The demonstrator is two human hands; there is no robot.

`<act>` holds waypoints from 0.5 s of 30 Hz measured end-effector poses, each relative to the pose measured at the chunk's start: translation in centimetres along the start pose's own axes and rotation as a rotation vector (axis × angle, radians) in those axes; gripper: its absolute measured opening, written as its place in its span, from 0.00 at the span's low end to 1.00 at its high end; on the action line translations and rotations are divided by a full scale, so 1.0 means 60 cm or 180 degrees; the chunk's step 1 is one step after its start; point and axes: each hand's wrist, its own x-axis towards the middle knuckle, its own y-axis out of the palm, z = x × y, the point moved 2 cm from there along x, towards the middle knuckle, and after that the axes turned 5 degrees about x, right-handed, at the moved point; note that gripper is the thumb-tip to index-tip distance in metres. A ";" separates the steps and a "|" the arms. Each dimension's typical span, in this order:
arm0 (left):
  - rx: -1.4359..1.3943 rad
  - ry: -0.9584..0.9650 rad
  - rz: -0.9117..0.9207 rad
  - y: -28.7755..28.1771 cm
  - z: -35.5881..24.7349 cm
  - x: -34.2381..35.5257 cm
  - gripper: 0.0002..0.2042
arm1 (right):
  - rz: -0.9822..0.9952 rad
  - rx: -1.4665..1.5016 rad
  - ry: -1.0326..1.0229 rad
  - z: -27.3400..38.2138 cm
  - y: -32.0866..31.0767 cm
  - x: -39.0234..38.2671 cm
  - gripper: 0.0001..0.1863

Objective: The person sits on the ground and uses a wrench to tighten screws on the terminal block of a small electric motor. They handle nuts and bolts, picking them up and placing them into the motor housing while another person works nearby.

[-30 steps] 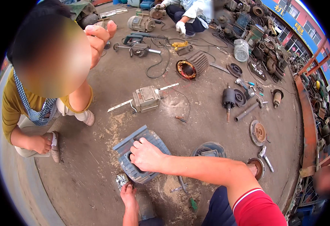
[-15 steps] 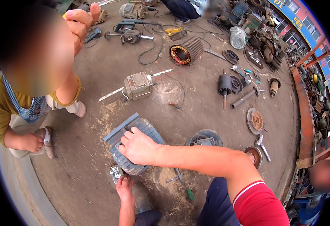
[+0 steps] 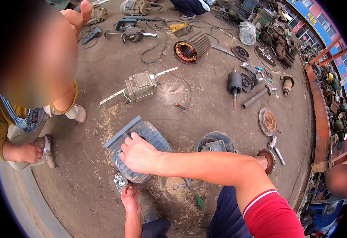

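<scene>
Blue-grey housing, white-trimmed red sleeve

An outdoor motor repair yard, by its look: beyond the grey motor casing on the dusty ground sits another motor, to its right a hammer, far beyond rightward a scrap heap.

The person wears a bright red, short fabric sleeve with a narrow white stripe near its hem. Left of that sleeve show dark navy fabric trousers and, farther left, a dusty grey-brown rounded shoe. The right hand and left hand are bare.
</scene>
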 end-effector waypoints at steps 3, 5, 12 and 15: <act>-0.0037 -0.0024 -0.0036 0.002 -0.004 -0.002 0.10 | 0.0085 -0.0052 0.0004 -0.002 0.000 0.002 0.10; -0.0044 -0.0025 -0.0040 -0.001 -0.004 -0.002 0.10 | -0.0047 -0.0040 0.0002 0.000 -0.004 0.001 0.10; -0.0066 -0.0049 -0.0028 0.001 0.001 0.000 0.10 | -0.0028 -0.0108 -0.0093 0.001 0.009 -0.001 0.10; -0.0057 -0.0049 -0.0023 0.005 0.005 0.000 0.10 | 0.0003 -0.0136 -0.0091 -0.005 0.009 -0.003 0.10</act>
